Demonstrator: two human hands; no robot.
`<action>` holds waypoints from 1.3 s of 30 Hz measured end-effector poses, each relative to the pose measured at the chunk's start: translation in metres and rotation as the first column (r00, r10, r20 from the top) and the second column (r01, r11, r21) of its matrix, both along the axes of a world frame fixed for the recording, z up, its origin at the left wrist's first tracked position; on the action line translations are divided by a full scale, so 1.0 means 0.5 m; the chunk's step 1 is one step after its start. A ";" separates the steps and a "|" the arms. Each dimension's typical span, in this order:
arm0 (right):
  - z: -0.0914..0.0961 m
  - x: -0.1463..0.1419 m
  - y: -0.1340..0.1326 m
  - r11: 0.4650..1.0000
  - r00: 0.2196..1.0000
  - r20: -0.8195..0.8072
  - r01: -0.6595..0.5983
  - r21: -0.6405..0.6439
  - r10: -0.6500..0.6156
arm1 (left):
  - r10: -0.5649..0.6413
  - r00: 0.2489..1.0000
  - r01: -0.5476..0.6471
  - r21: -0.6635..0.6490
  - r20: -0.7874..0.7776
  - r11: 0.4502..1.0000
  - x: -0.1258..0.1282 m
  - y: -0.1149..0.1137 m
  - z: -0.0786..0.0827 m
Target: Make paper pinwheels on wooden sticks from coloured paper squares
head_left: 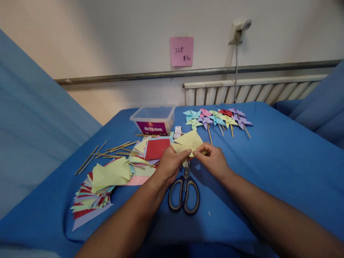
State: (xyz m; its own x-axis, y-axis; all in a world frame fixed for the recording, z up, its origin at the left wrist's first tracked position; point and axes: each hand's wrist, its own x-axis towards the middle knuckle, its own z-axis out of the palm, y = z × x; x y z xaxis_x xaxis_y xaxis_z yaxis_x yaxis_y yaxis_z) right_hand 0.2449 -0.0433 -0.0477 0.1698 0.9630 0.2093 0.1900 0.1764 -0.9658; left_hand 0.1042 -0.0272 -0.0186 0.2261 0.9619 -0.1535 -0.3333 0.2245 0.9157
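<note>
Between my two hands is a yellow sheet of paper (189,139), cut into flaps and partly folded towards its middle. My left hand (170,161) grips its left side, thumb on top near the centre. The fingers of my right hand (212,157) pinch the paper's right side close to that thumb. Directly below lie scissors (185,197) with dark handles, their blades partly hidden under the paper and hands. A red paper square (158,148) tops a pile of coloured paper just left of my left hand.
Several finished paper pinwheels (215,118) on sticks lie at the back right. A clear plastic box (153,116) stands at the back, small white boxes (177,132) beside it. Wooden sticks (115,147) and a fanned stack of cut paper (99,186) spread over the left of the blue cloth (263,161).
</note>
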 end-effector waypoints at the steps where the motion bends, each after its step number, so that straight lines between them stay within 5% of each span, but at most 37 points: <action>1: 0.000 0.000 0.000 1.000 1.000 -0.009 0.000 -0.009 0.000 | 0.005 1.000 -0.005 -0.004 0.000 1.000 0.000 -0.001 0.001; 10: -0.004 -0.003 -0.003 0.999 0.999 -0.019 -0.035 -0.039 0.034 | 0.030 0.997 -0.031 -0.018 -0.076 0.999 -0.001 0.001 0.000; 17: -0.009 0.003 0.017 0.999 0.926 -0.377 0.030 0.020 -0.020 | -0.006 0.967 0.009 0.009 -0.256 1.000 -0.013 0.005 0.013; 21: 0.002 0.015 0.021 0.982 0.878 -0.463 -0.172 -0.072 0.120 | -0.088 0.920 0.093 -0.006 -0.381 0.996 -0.017 0.004 0.019; 27: 0.004 0.011 0.011 0.953 0.906 -0.375 -0.266 -0.147 0.195 | -0.174 0.864 0.202 0.008 -0.473 0.979 -0.024 0.003 0.024; 31: 0.000 0.002 0.009 0.967 0.946 -0.277 -0.212 -0.141 0.167 | -0.162 0.852 0.181 -0.011 -0.497 0.984 -0.026 0.008 0.017; 34: -0.004 -0.010 0.010 0.983 0.910 -0.407 -0.139 -0.119 0.079 | -0.092 0.894 0.103 0.003 -0.438 0.995 -0.022 0.009 0.009; 39: -0.019 -0.025 0.019 0.995 0.698 -0.715 -0.062 -0.084 -0.017 | -0.087 0.994 0.080 -0.096 -0.071 0.992 -0.007 -0.003 0.000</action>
